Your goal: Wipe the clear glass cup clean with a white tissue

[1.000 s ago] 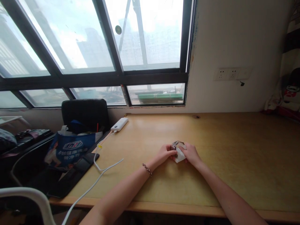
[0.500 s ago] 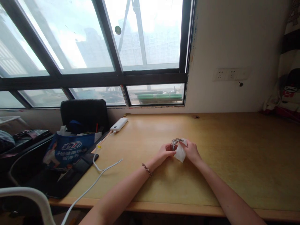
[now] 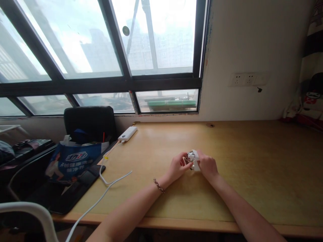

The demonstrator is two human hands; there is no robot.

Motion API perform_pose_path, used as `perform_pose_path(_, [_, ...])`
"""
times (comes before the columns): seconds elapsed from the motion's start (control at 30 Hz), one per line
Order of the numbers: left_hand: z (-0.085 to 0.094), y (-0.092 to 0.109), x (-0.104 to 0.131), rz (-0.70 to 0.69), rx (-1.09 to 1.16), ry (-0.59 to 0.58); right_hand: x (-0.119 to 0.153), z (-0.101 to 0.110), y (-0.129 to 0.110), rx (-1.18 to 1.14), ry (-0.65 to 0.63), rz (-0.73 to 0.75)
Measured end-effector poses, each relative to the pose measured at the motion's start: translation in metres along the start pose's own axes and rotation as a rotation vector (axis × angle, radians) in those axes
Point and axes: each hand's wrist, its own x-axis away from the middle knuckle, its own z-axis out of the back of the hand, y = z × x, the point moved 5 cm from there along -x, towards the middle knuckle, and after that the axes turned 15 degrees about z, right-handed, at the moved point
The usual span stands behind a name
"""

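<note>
In the head view, my left hand [image 3: 178,164] holds a small curved, shiny brown-and-silver band [image 3: 187,159] between thumb and fingers. Its exact kind is too small to make out. My right hand [image 3: 207,165] grips a white tissue [image 3: 196,166] and presses it against the band from the right. Part of the tissue shows within the band's curve, and part hangs below my right fingers. Both hands are close together, just above the wooden table [image 3: 161,195]. My fingers cover much of the band. A braided bracelet [image 3: 158,185] is on my left wrist.
A white power bank [image 3: 127,133] lies at the table's far left, with a white cable [image 3: 111,183] looping toward the front edge. Left of the table, a blue bag [image 3: 75,159] rests on a black chair [image 3: 89,122]. Wall sockets [image 3: 243,79] are at back right.
My right hand has turned over, its back now facing up, and brought the tissue onto the band. The band has tilted in my left hand, and less of the tissue hangs down.
</note>
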Motion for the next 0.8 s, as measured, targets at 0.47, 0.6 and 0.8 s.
perform_pose_path(0.47, [-0.006,-0.003,-0.003,-0.048,0.291,-0.144,-0.005,-0.03,0.015,-0.692,0.154,-0.17])
perform_pose_path(0.6, [-0.001,0.003,-0.003,-0.067,0.101,-0.037,-0.001,-0.011,0.012,-0.207,0.111,-0.117])
perform_pose_path(0.8, [-0.008,0.001,-0.002,-0.031,0.143,-0.113,0.0,-0.003,0.011,0.036,0.069,-0.067])
